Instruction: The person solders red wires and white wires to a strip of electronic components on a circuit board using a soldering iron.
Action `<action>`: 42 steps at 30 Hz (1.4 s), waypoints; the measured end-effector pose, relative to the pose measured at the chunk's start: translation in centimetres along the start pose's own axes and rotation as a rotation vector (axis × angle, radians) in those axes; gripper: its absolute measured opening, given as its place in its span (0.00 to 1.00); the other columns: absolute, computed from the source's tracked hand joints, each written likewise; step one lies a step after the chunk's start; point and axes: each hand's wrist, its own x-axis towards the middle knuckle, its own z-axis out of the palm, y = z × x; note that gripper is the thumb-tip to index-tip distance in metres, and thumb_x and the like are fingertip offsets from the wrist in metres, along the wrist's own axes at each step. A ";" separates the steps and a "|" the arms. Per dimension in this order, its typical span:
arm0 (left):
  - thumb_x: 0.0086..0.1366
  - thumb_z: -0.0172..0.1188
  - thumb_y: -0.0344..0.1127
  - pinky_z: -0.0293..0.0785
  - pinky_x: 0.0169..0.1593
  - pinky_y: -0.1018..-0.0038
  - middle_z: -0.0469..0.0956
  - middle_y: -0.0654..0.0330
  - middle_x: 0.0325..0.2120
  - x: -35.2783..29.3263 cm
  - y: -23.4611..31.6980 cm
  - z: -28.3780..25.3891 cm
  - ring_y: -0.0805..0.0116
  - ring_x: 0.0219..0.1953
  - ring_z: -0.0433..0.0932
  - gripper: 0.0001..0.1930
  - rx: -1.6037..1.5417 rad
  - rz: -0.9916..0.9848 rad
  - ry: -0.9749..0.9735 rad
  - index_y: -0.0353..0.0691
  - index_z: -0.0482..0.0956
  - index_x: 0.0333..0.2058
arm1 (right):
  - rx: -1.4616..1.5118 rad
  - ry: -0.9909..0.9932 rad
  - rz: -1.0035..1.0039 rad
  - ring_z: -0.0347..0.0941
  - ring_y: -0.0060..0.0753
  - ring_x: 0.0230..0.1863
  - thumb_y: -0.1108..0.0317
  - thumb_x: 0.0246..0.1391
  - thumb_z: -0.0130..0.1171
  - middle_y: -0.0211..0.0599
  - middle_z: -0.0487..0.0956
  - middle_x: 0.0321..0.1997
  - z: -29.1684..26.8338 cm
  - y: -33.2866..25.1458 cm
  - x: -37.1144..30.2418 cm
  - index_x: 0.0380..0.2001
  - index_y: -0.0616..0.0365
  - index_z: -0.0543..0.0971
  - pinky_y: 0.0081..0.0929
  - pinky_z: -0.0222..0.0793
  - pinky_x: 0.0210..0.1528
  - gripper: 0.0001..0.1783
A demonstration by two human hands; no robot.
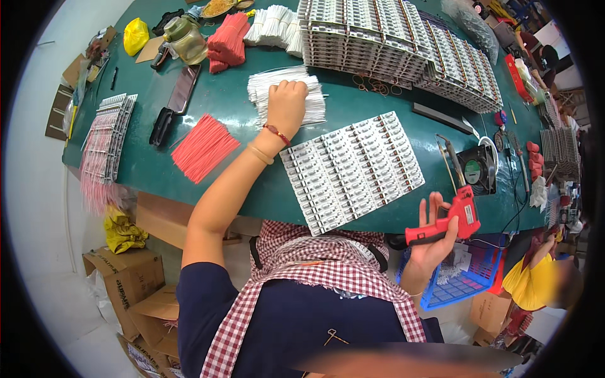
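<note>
My left hand [287, 106] rests over a pile of thin white wires [317, 104], its fingers curled closed onto them; the fingertips are partly hidden. My right hand [431, 252] holds a red soldering gun [465, 213] by its handle, with some fingers raised. The gun's metal tip points up and away from me. Between my hands a panel of small white circuit boards [356, 173] lies tilted on the green table [252, 195], close to its front edge. A bundle of red wires [205, 148] lies left of the panel.
Tall stacks of circuit-board panels [365, 47] stand at the back. A small black fan [477, 170] is right of the soldering gun. A phone [184, 89] and wired boards [108, 142] lie left. Below the table's right edge is a blue basket [463, 280]; a person in yellow [532, 280] is beyond.
</note>
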 end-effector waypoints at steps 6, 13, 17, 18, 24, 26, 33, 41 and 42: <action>0.61 0.58 0.23 0.75 0.38 0.70 0.76 0.55 0.29 1.5 0.9 -3.8 0.61 0.32 0.78 0.09 -0.573 -0.127 0.065 0.33 0.80 0.40 | 0.005 0.157 0.102 0.62 0.47 0.69 0.54 0.68 0.49 0.52 0.69 0.65 1.0 3.1 2.1 0.49 0.61 0.72 0.49 0.54 0.72 0.20; 0.74 0.50 0.31 0.71 0.35 0.76 0.78 0.63 0.29 -0.9 2.5 -8.7 0.78 0.30 0.73 0.11 -1.244 -0.450 0.245 0.31 0.78 0.46 | -0.011 0.159 0.085 0.62 0.54 0.70 0.52 0.68 0.48 0.60 0.69 0.64 0.2 4.9 3.2 0.50 0.64 0.71 0.52 0.57 0.72 0.24; 0.76 0.47 0.36 0.68 0.41 0.81 0.74 0.64 0.27 -5.0 2.9 -7.3 0.79 0.32 0.72 0.15 -1.131 -0.493 0.229 0.31 0.77 0.49 | -0.078 0.165 0.100 0.63 0.54 0.69 0.51 0.68 0.47 0.60 0.69 0.63 0.3 4.8 3.7 0.51 0.64 0.70 0.53 0.57 0.71 0.24; 0.77 0.47 0.37 0.68 0.42 0.81 0.74 0.64 0.27 -5.5 2.8 -7.2 0.79 0.32 0.72 0.16 -1.152 -0.468 0.211 0.31 0.77 0.50 | -0.094 0.169 0.106 0.63 0.54 0.68 0.51 0.68 0.47 0.60 0.70 0.63 0.5 4.7 3.8 0.51 0.64 0.70 0.54 0.58 0.71 0.24; 0.69 0.58 0.27 0.78 0.40 0.76 0.81 0.58 0.35 -5.4 1.9 -10.0 0.73 0.34 0.79 0.08 -1.347 -0.443 0.198 0.28 0.80 0.43 | -0.101 0.174 0.150 0.64 0.57 0.68 0.50 0.68 0.46 0.63 0.70 0.62 0.1 3.8 4.7 0.49 0.62 0.69 0.57 0.61 0.68 0.23; 0.70 0.58 0.28 0.78 0.41 0.76 0.82 0.57 0.37 -5.7 2.0 -11.5 0.72 0.36 0.80 0.09 -1.377 -0.621 0.053 0.28 0.81 0.42 | -0.101 0.175 0.166 0.64 0.58 0.68 0.50 0.68 0.46 0.65 0.69 0.62 0.0 3.6 4.7 0.49 0.62 0.69 0.58 0.60 0.69 0.23; 0.70 0.60 0.33 0.77 0.41 0.75 0.80 0.58 0.35 -8.1 1.3 -11.3 0.70 0.34 0.79 0.13 -1.379 -0.665 0.175 0.28 0.79 0.47 | -0.207 0.115 0.174 0.64 0.59 0.67 0.52 0.67 0.49 0.66 0.69 0.62 0.1 3.0 6.5 0.50 0.66 0.70 0.55 0.62 0.69 0.24; 0.70 0.58 0.32 0.76 0.41 0.75 0.79 0.59 0.33 -9.1 1.3 -11.0 0.71 0.34 0.79 0.11 -1.297 -0.548 0.233 0.30 0.80 0.46 | -0.277 0.017 0.172 0.61 0.58 0.70 0.51 0.67 0.49 0.61 0.67 0.66 1.1 0.4 5.5 0.52 0.62 0.70 0.56 0.57 0.70 0.24; 0.70 0.58 0.32 0.76 0.41 0.75 0.79 0.59 0.33 -8.9 1.4 -11.5 0.71 0.34 0.79 0.11 -1.294 -0.550 0.233 0.30 0.80 0.46 | -0.268 -0.026 0.158 0.61 0.59 0.70 0.51 0.67 0.49 0.62 0.67 0.66 1.4 0.2 5.3 0.51 0.62 0.70 0.57 0.57 0.70 0.24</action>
